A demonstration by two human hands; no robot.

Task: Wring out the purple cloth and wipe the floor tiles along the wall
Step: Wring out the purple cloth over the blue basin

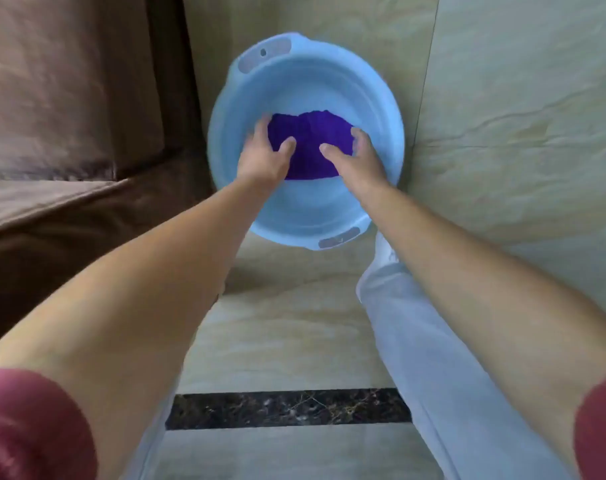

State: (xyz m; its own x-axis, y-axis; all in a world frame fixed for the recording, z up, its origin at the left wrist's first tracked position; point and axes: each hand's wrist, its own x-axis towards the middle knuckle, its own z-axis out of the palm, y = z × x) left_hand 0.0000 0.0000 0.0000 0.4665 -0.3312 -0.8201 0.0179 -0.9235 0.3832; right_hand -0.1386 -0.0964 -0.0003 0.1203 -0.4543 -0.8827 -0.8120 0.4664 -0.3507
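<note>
A purple cloth (308,140) lies bunched inside a light blue plastic basin (294,81) that stands on the beige floor tiles. Both my arms reach down into the basin. My left hand (265,155) rests on the cloth's left side, thumb on top and fingers curled around its edge. My right hand (357,155) presses on the cloth's right side, thumb on the fabric and fingers bent over its far edge. The cloth's lower part is hidden behind my hands. Whether there is water in the basin I cannot tell.
A brown upholstered sofa (69,116) fills the left side, close to the basin. Beige marbled floor tiles (519,116) spread to the right. A dark marble strip (287,408) crosses the floor near me. My leg in pale trousers (416,341) stretches toward the basin.
</note>
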